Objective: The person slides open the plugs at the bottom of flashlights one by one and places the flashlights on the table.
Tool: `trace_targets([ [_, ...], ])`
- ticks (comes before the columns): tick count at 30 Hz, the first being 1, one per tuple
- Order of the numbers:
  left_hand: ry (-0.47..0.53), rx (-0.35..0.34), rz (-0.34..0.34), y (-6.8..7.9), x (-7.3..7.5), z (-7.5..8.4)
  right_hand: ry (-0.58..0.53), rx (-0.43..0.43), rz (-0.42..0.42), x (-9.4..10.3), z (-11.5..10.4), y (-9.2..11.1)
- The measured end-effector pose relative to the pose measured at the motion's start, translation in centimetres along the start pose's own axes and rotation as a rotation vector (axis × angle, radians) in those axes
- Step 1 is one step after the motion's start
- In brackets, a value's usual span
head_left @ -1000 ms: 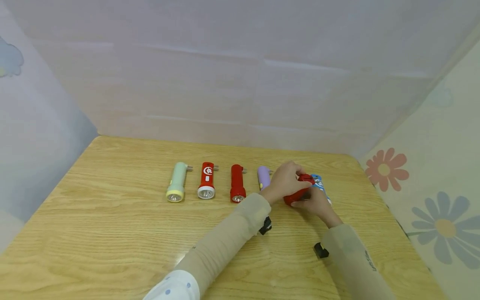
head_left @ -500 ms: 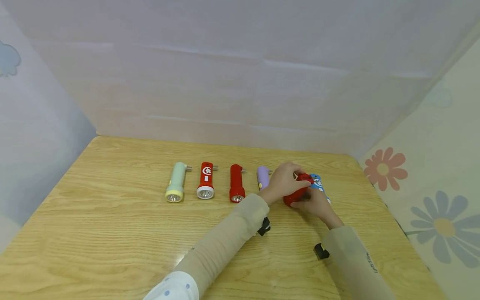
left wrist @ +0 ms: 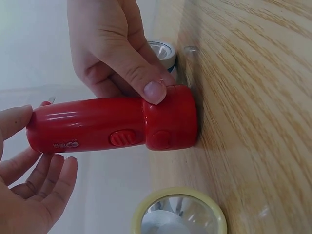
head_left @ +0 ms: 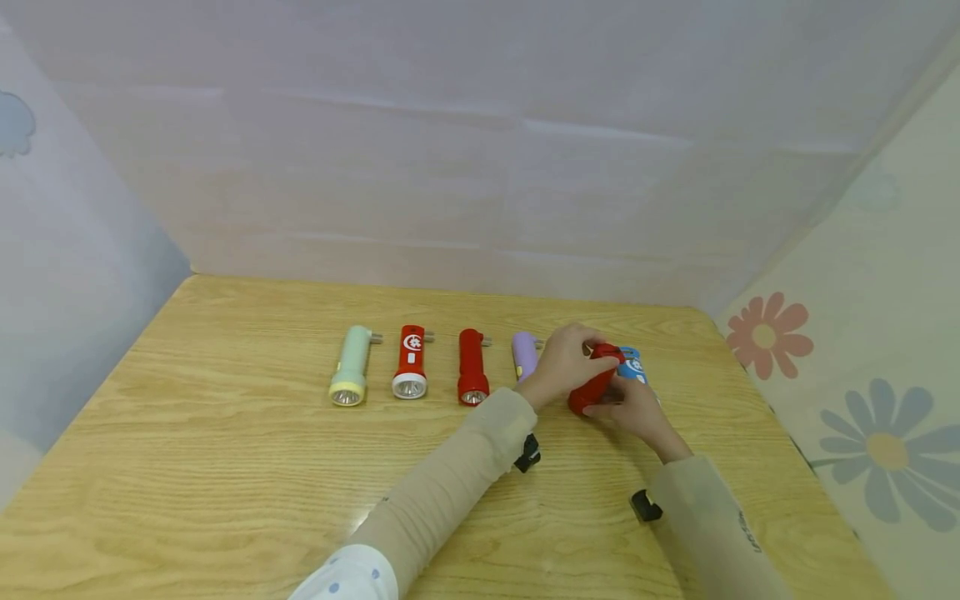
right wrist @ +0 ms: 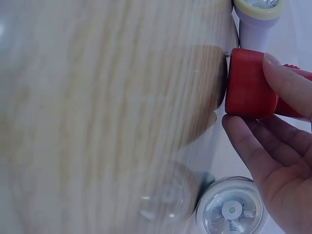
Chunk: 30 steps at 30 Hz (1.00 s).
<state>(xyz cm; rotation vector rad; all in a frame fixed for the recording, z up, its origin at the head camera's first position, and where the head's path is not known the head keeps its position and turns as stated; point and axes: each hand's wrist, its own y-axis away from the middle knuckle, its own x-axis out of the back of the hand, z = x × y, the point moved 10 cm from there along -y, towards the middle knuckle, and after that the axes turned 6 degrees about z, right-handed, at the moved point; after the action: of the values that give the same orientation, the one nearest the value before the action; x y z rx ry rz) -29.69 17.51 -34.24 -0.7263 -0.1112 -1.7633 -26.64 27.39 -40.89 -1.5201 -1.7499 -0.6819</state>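
Note:
Both hands hold a red flashlight (head_left: 591, 393) on the right side of the table, its lamp end down at the tabletop and its tail up. My left hand (head_left: 562, 364) pinches the tail between thumb and fingertips. Lower down, my right hand (head_left: 636, 411) grips the lamp end, with the thumb across the red collar (right wrist: 251, 83) in the right wrist view. A switch (left wrist: 123, 138) and a small white logo show on the barrel in the left wrist view. A purple flashlight (head_left: 525, 354) lies left of the hands, and a blue flashlight (head_left: 633, 367), partly hidden, lies behind the right hand.
Left of the purple flashlight, a plain red flashlight (head_left: 472, 367), a red one with a white rim (head_left: 410, 360) and a pale green one (head_left: 352, 365) lie in a row, lamps toward me. The wooden table (head_left: 225, 467) meets a covered wall (head_left: 450, 167) at the back.
The held red flashlight has turned slightly between the hands, over the same spot. Both hands have barely shifted, and the other flashlights lie as before.

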Motion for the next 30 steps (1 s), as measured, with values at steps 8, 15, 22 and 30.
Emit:
trace_targets([
  [8,0.009,0.007,-0.007,0.1,0.1,0.1,-0.056,-0.03,-0.002,0.0,0.4,0.5],
  [15,0.068,0.018,0.008,0.2,0.2,-0.2,-0.063,-0.037,0.0,0.2,0.2,0.7],
  [22,0.08,0.022,0.007,0.2,0.2,-0.5,-0.051,-0.032,0.006,0.3,-0.1,1.0],
  [30,0.058,-0.016,0.014,0.2,0.1,-0.6,-0.065,-0.035,0.003,0.3,0.0,1.3],
])
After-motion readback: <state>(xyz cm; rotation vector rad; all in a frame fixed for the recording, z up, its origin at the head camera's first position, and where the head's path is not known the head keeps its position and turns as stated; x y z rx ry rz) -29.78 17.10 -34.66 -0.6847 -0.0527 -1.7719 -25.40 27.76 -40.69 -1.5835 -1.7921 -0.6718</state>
